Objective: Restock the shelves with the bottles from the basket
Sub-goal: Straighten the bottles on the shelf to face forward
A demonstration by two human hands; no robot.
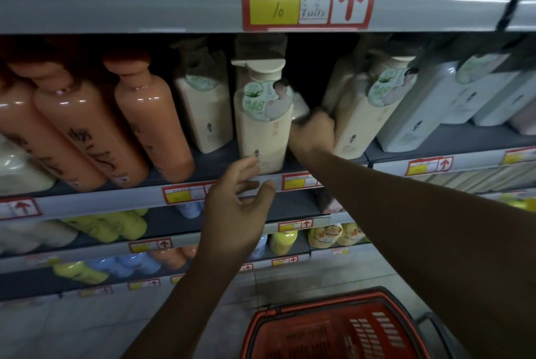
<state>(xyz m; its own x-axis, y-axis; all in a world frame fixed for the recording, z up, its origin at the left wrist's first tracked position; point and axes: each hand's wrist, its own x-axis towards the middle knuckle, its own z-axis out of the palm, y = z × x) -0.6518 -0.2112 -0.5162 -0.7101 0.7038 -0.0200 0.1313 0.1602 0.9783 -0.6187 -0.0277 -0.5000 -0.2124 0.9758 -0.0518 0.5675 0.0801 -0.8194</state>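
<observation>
On the middle shelf stands an upright cream bottle, round green sticker. Left hand spread, fingertips touching it. Right hand apparently grips a blurred pale object; grip uncertain.

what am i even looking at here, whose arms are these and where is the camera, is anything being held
There is no machine here. One wide camera sits on a person's head and looks forward and down, so the two arms reaching in from the bottom are that person's own.

They face a shop shelf. Orange bottles lean on its left part, cream bottles stand in the middle, pale ones on the right. The left hand is open, its fingers touching the base of the front cream bottle. The right hand reaches into the gap beside that bottle and seems curled round something pale; it is too blurred to name.

The red basket sits on the floor below.
</observation>
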